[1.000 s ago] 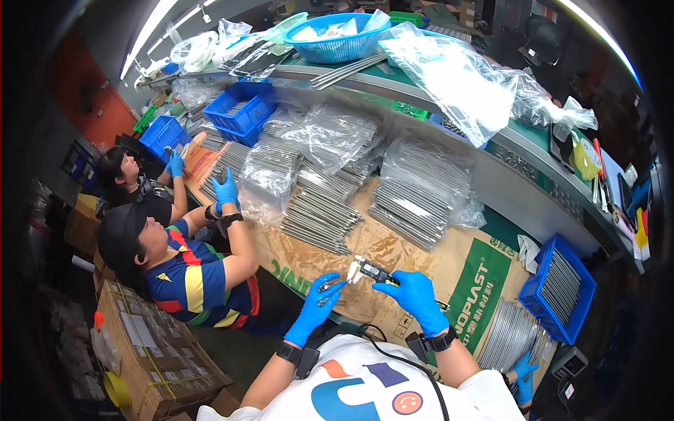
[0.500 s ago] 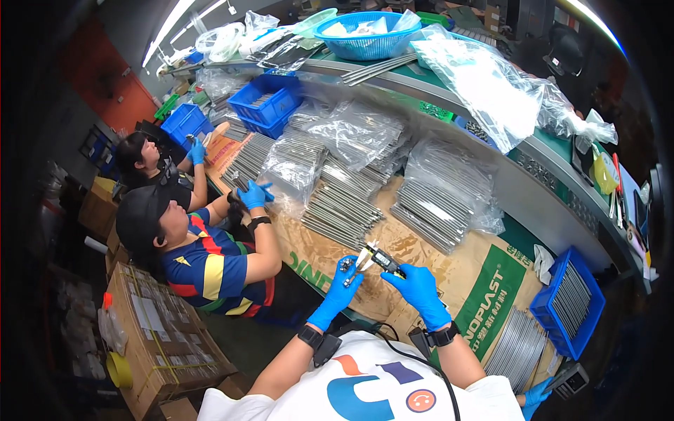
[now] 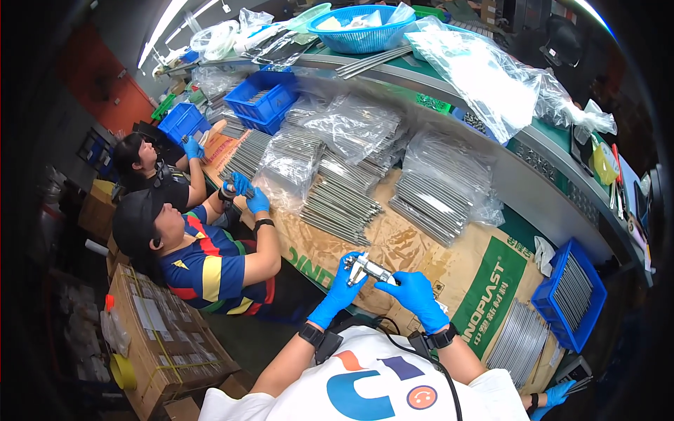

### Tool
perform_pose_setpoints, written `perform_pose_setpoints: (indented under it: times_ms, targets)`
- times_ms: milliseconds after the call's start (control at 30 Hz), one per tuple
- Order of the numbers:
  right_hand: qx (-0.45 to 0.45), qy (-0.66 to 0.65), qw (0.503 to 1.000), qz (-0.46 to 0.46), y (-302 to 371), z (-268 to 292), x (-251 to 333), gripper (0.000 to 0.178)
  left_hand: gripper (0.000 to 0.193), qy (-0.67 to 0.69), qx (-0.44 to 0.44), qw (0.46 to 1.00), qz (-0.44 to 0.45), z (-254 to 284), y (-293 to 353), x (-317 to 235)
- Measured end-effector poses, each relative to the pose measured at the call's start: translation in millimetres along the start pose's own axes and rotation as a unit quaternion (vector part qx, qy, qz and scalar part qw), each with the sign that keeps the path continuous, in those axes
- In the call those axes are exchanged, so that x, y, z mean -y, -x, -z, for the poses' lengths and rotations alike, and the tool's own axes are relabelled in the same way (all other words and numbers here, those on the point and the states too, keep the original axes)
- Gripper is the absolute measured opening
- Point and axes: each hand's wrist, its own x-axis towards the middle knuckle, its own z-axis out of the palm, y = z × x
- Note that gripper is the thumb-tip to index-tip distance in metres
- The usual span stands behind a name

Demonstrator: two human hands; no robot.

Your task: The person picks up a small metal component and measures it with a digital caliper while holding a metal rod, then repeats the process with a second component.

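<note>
My right hand (image 3: 419, 298), in a blue glove, is closed round the body of a caliper (image 3: 380, 272). The caliper points left, its jaws at the fingers of my gloved left hand (image 3: 338, 291). That hand is closed on several small shiny metal pieces (image 3: 349, 262), whose full length is hidden by the fingers. Both hands are above the brown paper sheet (image 3: 393, 242) on the bench. Just beyond them lies a row of thin metal rods (image 3: 340, 203), partly under clear plastic.
More rods (image 3: 435, 203) lie under plastic farther right. A blue bin (image 3: 570, 295) of rods stands at the right, near another rod pile (image 3: 518, 344). A raised shelf holds a blue basket (image 3: 361, 38). Two co-workers (image 3: 210, 259) sit left; another gloved hand (image 3: 558, 394) shows lower right.
The caliper has turned in my right hand, its dark display face no longer showing, and its jaws now sit against my left hand. The nearer co-worker's hands have risen slightly with grey pieces.
</note>
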Motion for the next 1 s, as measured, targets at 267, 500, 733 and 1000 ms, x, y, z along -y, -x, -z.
perform_pose_setpoints:
  times_ms: [267,500,733,1000]
  targets:
    - [-0.007,0.015,1.0,0.018,5.5,10.5,7.9,0.055,0.052,0.004,-0.011,1.0,0.004,-2.1,4.2,0.8]
    - [-0.047,0.006,0.998,0.038,8.5,8.5,3.7,0.051,0.054,-0.051,0.025,0.998,0.004,3.6,6.3,-10.1]
    - [-0.049,0.025,0.998,0.019,9.9,25.0,7.9,0.051,0.046,-0.109,0.052,0.992,-0.029,27.5,27.9,7.6]
    - [-0.098,0.055,0.992,0.056,-20.6,27.3,9.5,0.052,0.036,-0.044,0.016,0.999,-0.009,21.7,26.0,9.5]
